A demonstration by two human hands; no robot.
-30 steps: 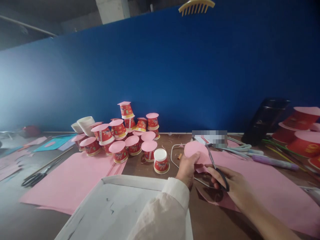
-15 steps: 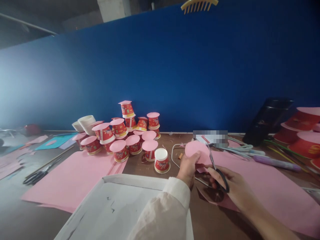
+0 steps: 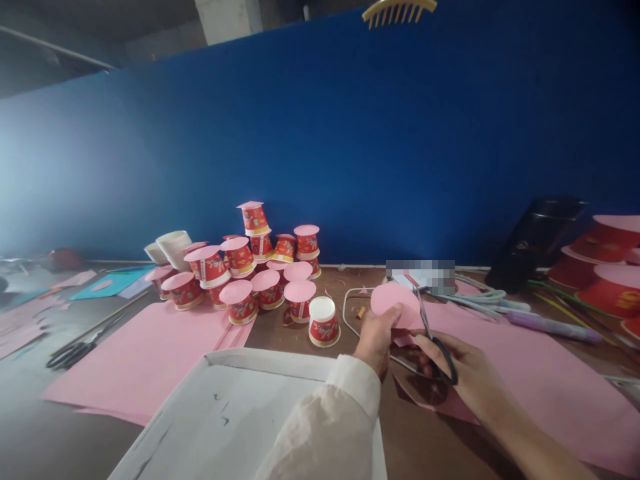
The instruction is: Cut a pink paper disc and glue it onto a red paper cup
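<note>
My left hand (image 3: pixel 376 337) is closed on a rounded piece of pink paper (image 3: pixel 393 300), its thumb lying on the front. In my right hand (image 3: pixel 455 357) is a pair of scissors (image 3: pixel 444 360) with black handles, the fingers wrapped through and around the loops. The blades point up and touch or pass close by the right edge of the pink paper. Left of my hands stands an upside-down red paper cup (image 3: pixel 324 327) with a bare white base. Behind it, several red cups (image 3: pixel 243 308) carry pink paper discs, some of them stacked.
Pink sheets (image 3: pixel 150 360) and a white box lid (image 3: pixel 175 427) lie at left and front. Another pair of scissors (image 3: pixel 75 353) rests far left. White cable (image 3: pixel 480 293), a purple tube (image 3: pixel 550 327), a black bottle (image 3: pixel 535 240) and more red cups (image 3: pixel 615 290) are at right.
</note>
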